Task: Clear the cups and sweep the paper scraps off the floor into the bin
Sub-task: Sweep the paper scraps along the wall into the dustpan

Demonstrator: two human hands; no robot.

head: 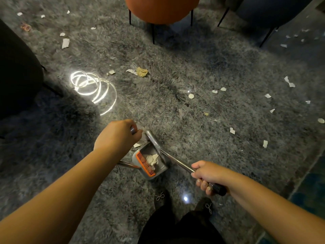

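My left hand [117, 135] grips the top end of a metal handle. My right hand [208, 175] grips the black end of a long metal handle [174, 160] that runs down-left to a grey dustpan [159, 169] with an orange comb edge [145, 162]. The pan stands on the shaggy grey rug between my hands and has white paper scraps [152, 159] inside. I cannot tell which handle belongs to the broom. A crumpled yellowish paper [142, 71] lies ahead. Loose white scraps lie to the right [232, 130] and far left [65, 43]. No cups or bin are in view.
An orange chair [161, 9] on thin black legs stands ahead, with a dark chair [272, 11] at the far right. Dark furniture [15, 71] fills the left edge. A bright ring of reflected light [91, 87] lies on the rug. My feet [161, 198] are right behind the pan.
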